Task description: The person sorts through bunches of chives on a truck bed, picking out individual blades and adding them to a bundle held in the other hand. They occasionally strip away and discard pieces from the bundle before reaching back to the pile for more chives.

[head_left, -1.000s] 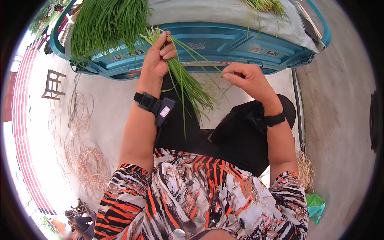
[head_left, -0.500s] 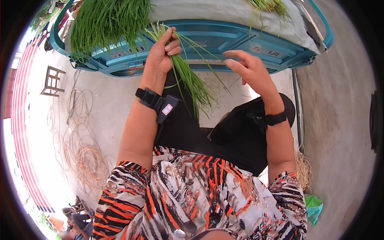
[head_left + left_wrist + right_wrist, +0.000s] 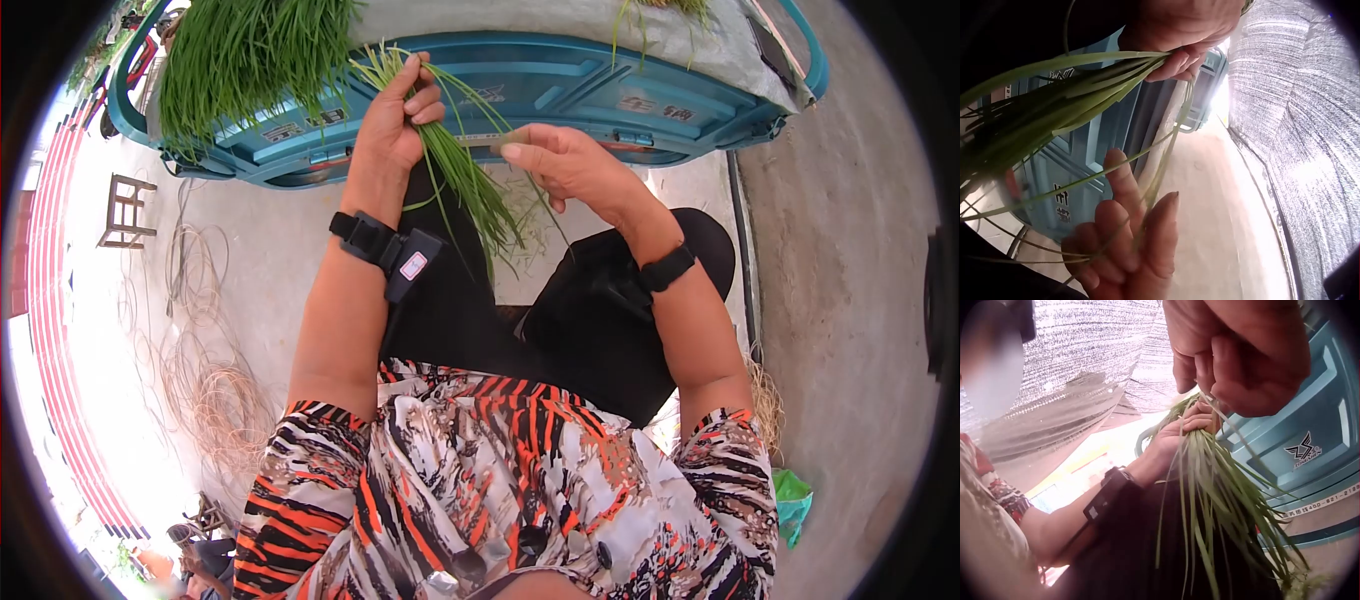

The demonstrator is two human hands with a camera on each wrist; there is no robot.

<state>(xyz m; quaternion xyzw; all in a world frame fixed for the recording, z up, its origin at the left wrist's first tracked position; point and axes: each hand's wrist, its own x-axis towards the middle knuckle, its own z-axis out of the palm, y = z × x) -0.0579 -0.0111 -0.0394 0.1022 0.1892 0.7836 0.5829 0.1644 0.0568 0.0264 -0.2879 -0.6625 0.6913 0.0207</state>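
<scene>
The left hand (image 3: 395,130) grips a bundle of long green stems (image 3: 465,180) near its pale ends, the blades hanging toward the lap. To its right, the right hand (image 3: 580,175) has thumb and index finger at a few stems bent out from the bundle. In the left wrist view, thin strands run between the thumb and curled fingers of the right hand (image 3: 1129,244), below the bundle (image 3: 1047,112). From the right wrist, the right hand (image 3: 1247,356) pinches a pale strand just above the left hand (image 3: 1172,437); its fingertips are partly hidden.
A blue vehicle bed (image 3: 560,90) stands in front, with a large pile of green stems (image 3: 260,60) on its left and a smaller one (image 3: 685,5) on the right. A stool (image 3: 127,210) and coiled strands (image 3: 225,400) are at left, a green bag (image 3: 792,505) at lower right.
The right hand has moved left, closer to the bundle; its thumb and index finger, apart half a second ago, are now closer together. The left hand keeps its grip and has shifted slightly.
</scene>
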